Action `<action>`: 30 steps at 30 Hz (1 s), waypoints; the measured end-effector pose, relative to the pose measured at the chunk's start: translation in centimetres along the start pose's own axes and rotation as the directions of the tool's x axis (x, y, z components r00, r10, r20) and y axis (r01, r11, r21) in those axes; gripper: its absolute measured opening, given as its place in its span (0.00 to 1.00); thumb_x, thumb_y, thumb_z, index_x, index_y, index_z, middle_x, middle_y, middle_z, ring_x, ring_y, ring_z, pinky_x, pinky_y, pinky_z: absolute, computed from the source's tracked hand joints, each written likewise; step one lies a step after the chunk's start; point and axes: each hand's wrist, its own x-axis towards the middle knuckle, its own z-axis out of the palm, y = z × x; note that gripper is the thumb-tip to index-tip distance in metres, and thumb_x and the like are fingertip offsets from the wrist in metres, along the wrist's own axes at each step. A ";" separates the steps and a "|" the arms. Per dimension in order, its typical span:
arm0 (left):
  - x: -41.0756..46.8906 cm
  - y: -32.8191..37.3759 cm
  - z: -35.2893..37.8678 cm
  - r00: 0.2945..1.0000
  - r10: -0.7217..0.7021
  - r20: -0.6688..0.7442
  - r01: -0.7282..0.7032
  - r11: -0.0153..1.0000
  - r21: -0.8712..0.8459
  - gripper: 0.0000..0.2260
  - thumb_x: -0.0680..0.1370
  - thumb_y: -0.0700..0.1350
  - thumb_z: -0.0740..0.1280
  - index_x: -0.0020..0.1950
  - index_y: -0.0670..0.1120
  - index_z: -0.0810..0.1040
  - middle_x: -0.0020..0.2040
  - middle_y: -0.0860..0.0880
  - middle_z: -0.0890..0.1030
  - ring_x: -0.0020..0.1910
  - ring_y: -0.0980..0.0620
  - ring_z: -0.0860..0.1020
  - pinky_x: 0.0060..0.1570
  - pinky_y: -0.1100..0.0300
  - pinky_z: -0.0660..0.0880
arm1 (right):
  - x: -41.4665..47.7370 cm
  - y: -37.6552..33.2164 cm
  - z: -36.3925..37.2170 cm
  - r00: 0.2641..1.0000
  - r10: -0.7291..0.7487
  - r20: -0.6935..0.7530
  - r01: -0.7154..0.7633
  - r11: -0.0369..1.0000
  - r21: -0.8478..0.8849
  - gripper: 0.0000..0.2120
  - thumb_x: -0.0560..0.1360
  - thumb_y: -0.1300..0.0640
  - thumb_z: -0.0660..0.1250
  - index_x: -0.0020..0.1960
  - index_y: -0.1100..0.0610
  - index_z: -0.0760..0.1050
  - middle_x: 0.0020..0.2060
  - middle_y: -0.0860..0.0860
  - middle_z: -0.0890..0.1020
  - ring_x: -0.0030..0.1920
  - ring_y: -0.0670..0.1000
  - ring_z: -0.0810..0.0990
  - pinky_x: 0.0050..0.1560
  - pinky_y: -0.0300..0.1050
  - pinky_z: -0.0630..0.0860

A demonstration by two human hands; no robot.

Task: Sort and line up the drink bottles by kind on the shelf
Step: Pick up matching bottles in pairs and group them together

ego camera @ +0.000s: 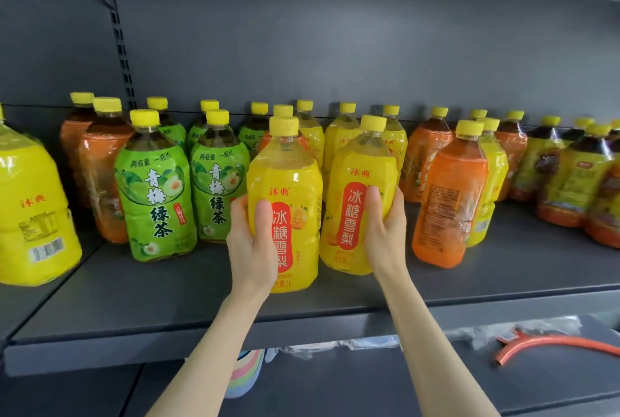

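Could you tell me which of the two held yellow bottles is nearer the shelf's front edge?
The yellow bottle in the left hand, beside the green tea bottles; the other yellow bottle, in the right hand, sits further back.
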 end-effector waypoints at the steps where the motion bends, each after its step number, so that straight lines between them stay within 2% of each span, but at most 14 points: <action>1: -0.1 0.0 0.3 1.000 -0.006 0.009 0.006 1.000 -0.011 0.32 0.69 0.73 0.54 0.59 0.49 0.69 0.48 0.58 0.78 0.45 0.65 0.79 0.40 0.70 0.74 | 0.0 -0.2 -0.6 1.000 -0.012 -0.009 0.012 1.000 -0.006 0.32 0.72 0.40 0.59 0.72 0.54 0.64 0.57 0.46 0.79 0.53 0.41 0.81 0.48 0.37 0.79; 6: -1.0 -0.1 3.3 0.998 -0.017 0.061 0.016 1.000 0.013 0.28 0.72 0.68 0.54 0.59 0.47 0.70 0.48 0.56 0.79 0.44 0.61 0.79 0.41 0.69 0.75 | 1.0 -0.1 -3.2 0.999 -0.037 -0.014 0.036 0.999 -0.033 0.30 0.73 0.40 0.59 0.70 0.54 0.67 0.58 0.49 0.79 0.55 0.46 0.80 0.51 0.40 0.79; 9: -1.2 0.0 5.5 0.997 -0.028 0.071 0.026 0.999 0.035 0.20 0.76 0.61 0.54 0.60 0.49 0.69 0.49 0.59 0.78 0.45 0.66 0.78 0.42 0.72 0.74 | 2.0 0.2 -4.4 0.999 -0.041 0.013 0.041 0.999 -0.015 0.30 0.72 0.41 0.59 0.70 0.55 0.67 0.58 0.49 0.79 0.54 0.43 0.80 0.46 0.33 0.77; 12: -1.1 0.0 7.1 0.997 -0.032 0.073 0.028 0.998 0.059 0.17 0.78 0.61 0.53 0.61 0.53 0.66 0.50 0.62 0.75 0.45 0.72 0.76 0.40 0.77 0.72 | 3.1 0.9 -5.2 0.997 -0.053 0.055 0.054 0.998 -0.016 0.31 0.73 0.42 0.59 0.71 0.55 0.65 0.59 0.48 0.78 0.55 0.40 0.79 0.47 0.30 0.76; 16: -0.4 -0.2 8.8 0.996 -0.067 0.065 0.061 0.994 0.093 0.19 0.73 0.61 0.52 0.61 0.55 0.64 0.50 0.63 0.74 0.44 0.74 0.75 0.38 0.77 0.71 | 5.2 2.3 -6.2 0.995 -0.036 0.098 0.039 0.999 -0.037 0.30 0.76 0.38 0.61 0.72 0.52 0.64 0.63 0.48 0.77 0.61 0.46 0.78 0.60 0.44 0.77; 20: 0.2 -0.7 10.4 0.995 -0.082 0.061 0.074 0.990 0.123 0.24 0.72 0.62 0.52 0.63 0.52 0.66 0.50 0.60 0.76 0.45 0.66 0.77 0.38 0.73 0.74 | 7.3 2.9 -7.0 0.988 -0.014 0.156 0.020 0.999 -0.041 0.31 0.75 0.38 0.60 0.73 0.52 0.62 0.65 0.49 0.75 0.63 0.48 0.76 0.63 0.47 0.75; 23: 0.9 -1.2 11.5 0.994 -0.091 0.065 0.079 0.982 0.169 0.22 0.76 0.64 0.52 0.63 0.52 0.65 0.50 0.59 0.76 0.47 0.61 0.78 0.42 0.68 0.75 | 8.9 3.2 -7.3 0.982 0.025 0.186 -0.013 0.998 -0.064 0.36 0.72 0.37 0.59 0.75 0.52 0.58 0.68 0.50 0.72 0.67 0.50 0.72 0.67 0.49 0.71; 26: 1.6 -2.2 12.1 0.995 -0.088 0.054 0.077 0.978 0.192 0.22 0.75 0.65 0.53 0.62 0.53 0.65 0.52 0.54 0.78 0.51 0.56 0.78 0.48 0.59 0.77 | 10.2 3.6 -7.3 0.978 0.055 0.202 -0.032 0.993 -0.113 0.39 0.71 0.34 0.58 0.76 0.50 0.54 0.70 0.50 0.69 0.69 0.51 0.70 0.70 0.54 0.68; 28: 2.1 -2.6 12.4 0.995 -0.090 0.051 0.079 0.977 0.197 0.24 0.74 0.64 0.52 0.63 0.51 0.65 0.55 0.50 0.78 0.53 0.54 0.78 0.50 0.57 0.77 | 10.9 3.9 -7.0 0.978 0.080 0.193 -0.052 0.988 -0.146 0.41 0.71 0.31 0.58 0.77 0.50 0.52 0.71 0.50 0.68 0.70 0.53 0.68 0.71 0.57 0.66; 30: 2.6 -2.9 12.6 0.995 -0.093 0.046 0.082 0.978 0.193 0.26 0.74 0.63 0.51 0.65 0.49 0.64 0.57 0.49 0.77 0.53 0.54 0.78 0.50 0.58 0.77 | 11.8 4.5 -6.6 0.977 0.126 0.170 -0.096 0.980 -0.174 0.48 0.67 0.23 0.56 0.77 0.50 0.51 0.73 0.51 0.65 0.73 0.54 0.65 0.72 0.60 0.64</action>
